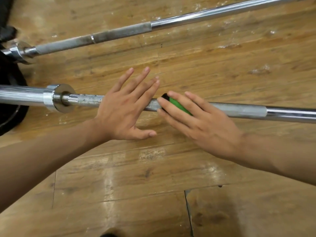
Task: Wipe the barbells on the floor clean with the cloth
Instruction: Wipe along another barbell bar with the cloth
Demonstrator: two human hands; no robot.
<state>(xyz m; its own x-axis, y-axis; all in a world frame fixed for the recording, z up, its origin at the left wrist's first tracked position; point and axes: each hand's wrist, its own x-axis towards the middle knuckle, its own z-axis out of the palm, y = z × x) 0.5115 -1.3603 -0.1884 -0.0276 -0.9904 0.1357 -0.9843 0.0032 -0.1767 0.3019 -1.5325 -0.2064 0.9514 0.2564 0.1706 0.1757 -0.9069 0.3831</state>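
Note:
Two steel barbells lie on the wooden floor. The near barbell [239, 110] runs left to right across the middle; the far barbell [119, 34] lies slanted above it. My left hand [126, 108] is over the near bar just right of its collar, fingers straight and spread. My right hand [196, 120] lies flat with straight fingers on a green and black cloth [177, 104] that sits on the near bar's knurled part. Most of the cloth is hidden under the fingers.
The near bar's chrome collar and sleeve [58, 98] are at the left. Black weight plates [10, 103] sit at the left edge, by both bars' ends. Scuffed wooden floor [153, 185] fills the lower half of the view.

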